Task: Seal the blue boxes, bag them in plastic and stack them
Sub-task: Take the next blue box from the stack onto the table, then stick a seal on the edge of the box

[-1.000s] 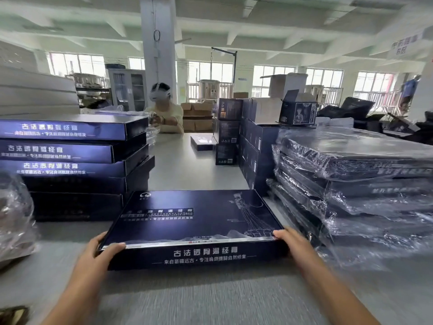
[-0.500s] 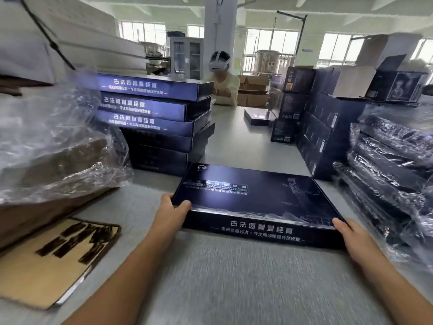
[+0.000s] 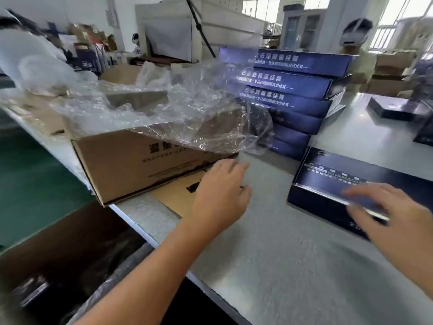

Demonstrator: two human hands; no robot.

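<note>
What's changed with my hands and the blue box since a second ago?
The left hand let go of the blue box and moved left, toward the cardboard box draped in plastic. The right hand opened, fingers spread over the box's near edge. The box stays flat on the table.

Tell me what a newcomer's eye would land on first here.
The crumpled clear plastic billowing over the brown cardboard carton at the left edge of the table grabs attention first. Behind it, to the right, rises a stack of blue boxes with white lettering. Nearer, the left hand reaches open toward the carton, and the blurred right hand is over a single blue box lying flat.
</note>
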